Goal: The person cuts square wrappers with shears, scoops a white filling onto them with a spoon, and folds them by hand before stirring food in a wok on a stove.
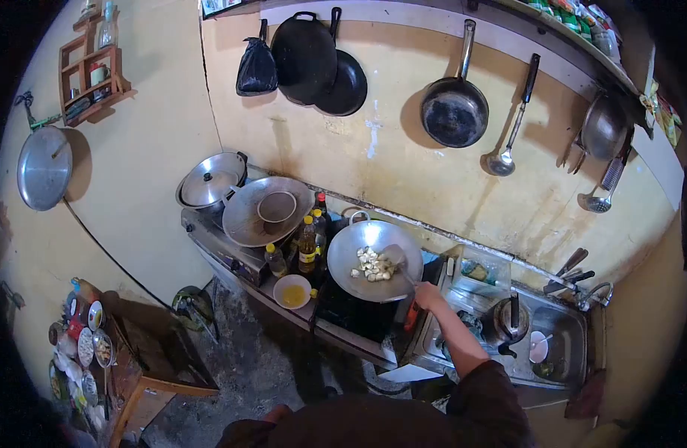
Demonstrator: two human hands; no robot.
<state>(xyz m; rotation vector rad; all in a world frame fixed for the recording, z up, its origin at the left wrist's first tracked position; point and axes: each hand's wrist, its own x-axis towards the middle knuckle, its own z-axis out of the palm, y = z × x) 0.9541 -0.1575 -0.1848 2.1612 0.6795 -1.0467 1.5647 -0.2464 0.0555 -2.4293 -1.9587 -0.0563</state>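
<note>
My right hand [428,297] is wrapped round the handle of a metal spatula [395,255]. Its blade rests in a large silver wok [345,278] on the stove [349,309], touching pale, cut pieces of food [372,264], whose kind I cannot make out. Low by my body, only a small part of my left hand [278,413] shows, and its fingers are hidden. Left of the wok stand several bottles [307,246] of dark liquid with yellow and red caps. A pale bowl [292,292] with yellow liquid sits at the counter's front edge.
A second wok [242,224] holding a round sieve and a lidded pot [209,187] stand at left. Right of the stove are a plastic container [481,270], a kettle [505,322] and a sink [571,347]. Pans [454,112] and a ladle [502,163] hang on the wall.
</note>
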